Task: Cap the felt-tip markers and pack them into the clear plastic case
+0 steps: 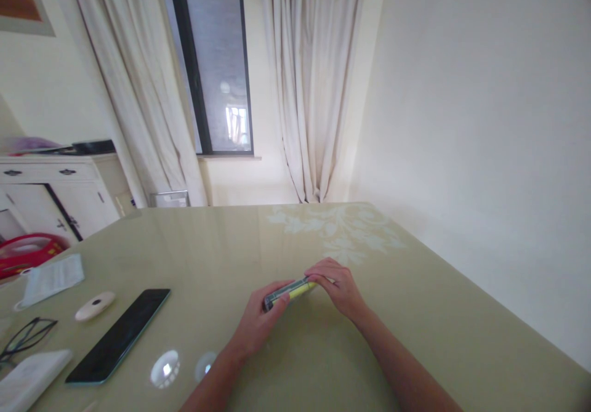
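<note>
My left hand [258, 316] and right hand [339, 287] are both clamped on a slim case with a yellow-green edge [298, 288], one at each end, left thumb on the near side. Right fingers curl over the far end, hiding part of it. Case is out in front of me over the near-middle of the table [207, 252], tilted; can't tell if it touches the glossy top

For good handling: grip by the ends, keep pressure even, thumbs light on the edge, don't flex the middle; keep it low over the table in case it slips

Containers: can't see into the case, contents unknown. Red plastic basket [32, 249] beyond the left edge, contents unclear. White cabinet [76, 196] behind it, dark gap at the doors, inside not visible

Left side of table: black-screened phone [120, 338], white oval gadget [95, 306], face mask [55, 278], eyeglasses [28, 340], white slab [34, 375]
</note>
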`<state>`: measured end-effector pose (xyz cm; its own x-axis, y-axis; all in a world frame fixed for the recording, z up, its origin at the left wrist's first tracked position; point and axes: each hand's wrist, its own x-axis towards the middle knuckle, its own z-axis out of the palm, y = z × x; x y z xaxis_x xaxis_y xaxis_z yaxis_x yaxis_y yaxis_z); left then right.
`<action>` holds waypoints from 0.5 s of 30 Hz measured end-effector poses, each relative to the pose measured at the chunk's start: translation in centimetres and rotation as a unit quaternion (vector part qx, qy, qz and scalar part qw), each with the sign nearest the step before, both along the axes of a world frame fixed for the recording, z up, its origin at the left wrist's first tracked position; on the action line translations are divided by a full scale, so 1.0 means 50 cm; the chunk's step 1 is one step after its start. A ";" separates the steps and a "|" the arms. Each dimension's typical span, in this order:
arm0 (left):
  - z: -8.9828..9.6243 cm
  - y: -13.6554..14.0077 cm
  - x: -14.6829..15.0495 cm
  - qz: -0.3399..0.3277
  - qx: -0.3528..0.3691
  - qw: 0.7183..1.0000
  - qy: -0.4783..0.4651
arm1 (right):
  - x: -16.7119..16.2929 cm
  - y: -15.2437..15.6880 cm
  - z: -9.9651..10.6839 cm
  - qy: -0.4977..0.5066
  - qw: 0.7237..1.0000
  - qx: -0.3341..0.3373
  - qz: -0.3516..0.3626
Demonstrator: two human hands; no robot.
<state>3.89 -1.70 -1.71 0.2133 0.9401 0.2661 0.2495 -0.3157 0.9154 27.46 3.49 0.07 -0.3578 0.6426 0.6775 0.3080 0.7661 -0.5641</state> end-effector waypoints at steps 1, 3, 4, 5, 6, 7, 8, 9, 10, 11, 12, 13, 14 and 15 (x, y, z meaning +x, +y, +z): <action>0.001 -0.001 0.001 0.000 -0.001 1.000 0.002 | -0.002 -0.001 0.000 0.005 1.000 -0.012 -0.003; 0.003 -0.002 0.002 0.001 -0.008 1.000 -0.008 | -0.005 -0.003 -0.002 0.013 0.999 -0.028 -0.015; 0.002 -0.001 0.003 0.004 -0.013 1.000 -0.017 | -0.007 -0.003 -0.004 0.019 0.999 -0.036 -0.026; 0.000 0.001 0.003 0.010 -0.020 0.999 -0.029 | -0.008 -0.002 -0.008 0.025 0.998 -0.046 -0.039; -0.004 0.004 0.004 0.021 -0.029 0.999 -0.042 | -0.008 -0.001 -0.012 0.030 0.996 -0.059 -0.052; -0.008 0.007 0.005 0.035 -0.039 0.997 -0.055 | -0.007 0.002 -0.017 0.034 0.995 -0.075 -0.065; -0.012 0.010 0.007 0.052 -0.052 0.995 -0.072 | -0.006 0.005 -0.022 0.038 0.992 -0.095 -0.076; -0.017 0.013 0.008 0.070 -0.067 0.991 -0.091 | -0.003 0.009 -0.026 0.042 0.989 -0.116 -0.085; -0.020 0.015 0.009 0.085 -0.085 0.986 -0.112 | 0.000 0.014 -0.031 0.046 0.985 -0.138 -0.090; -0.021 0.017 0.009 0.095 -0.102 0.981 -0.133 | 0.004 0.018 -0.035 0.051 0.982 -0.159 -0.091; -0.021 0.018 0.008 0.103 -0.114 0.976 -0.153 | 0.008 0.023 -0.038 0.058 0.978 -0.181 -0.087; -0.019 0.019 0.006 0.109 -0.120 0.973 -0.165 | 0.012 0.028 -0.041 0.068 0.973 -0.205 -0.077; -0.016 0.020 0.003 0.117 -0.120 0.972 -0.167 | 0.016 0.033 -0.044 0.080 0.968 -0.229 -0.065; -0.012 0.021 -0.001 0.126 -0.115 0.973 -0.158 | 0.020 0.037 -0.046 0.095 0.961 -0.252 -0.055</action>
